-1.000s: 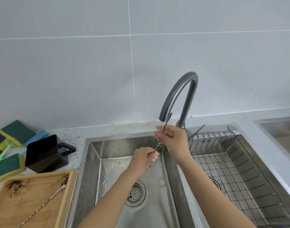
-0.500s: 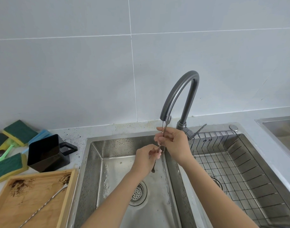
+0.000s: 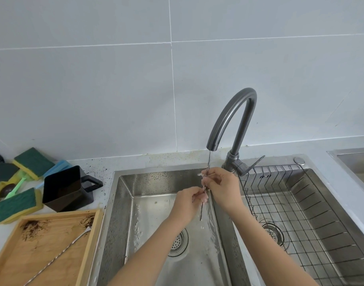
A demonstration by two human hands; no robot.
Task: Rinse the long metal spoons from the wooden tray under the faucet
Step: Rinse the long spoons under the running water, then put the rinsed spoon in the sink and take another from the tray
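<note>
A long metal spoon (image 3: 201,211) hangs nearly upright under the grey curved faucet (image 3: 230,118), in a thin stream of water. My right hand (image 3: 222,186) pinches its upper part just below the spout. My left hand (image 3: 189,201) grips the stem a little lower, and the spoon's lower end pokes out below it over the left sink basin (image 3: 156,182). A second long metal spoon (image 3: 59,254) lies diagonally on the wooden tray (image 3: 42,250) at the lower left, which carries dark brown smears.
A black square cup (image 3: 63,186) with a handle stands on the counter behind the tray. Several green-and-yellow sponges (image 3: 18,203) lie at the far left. A wire rack (image 3: 300,213) fills the right basin. Another steel basin (image 3: 356,162) shows at the right edge.
The spoon's upper end has dropped away from the spout mouth, so the water stream shows above my right hand. Both hands stay on the spoon, with the left rubbing along the stem.
</note>
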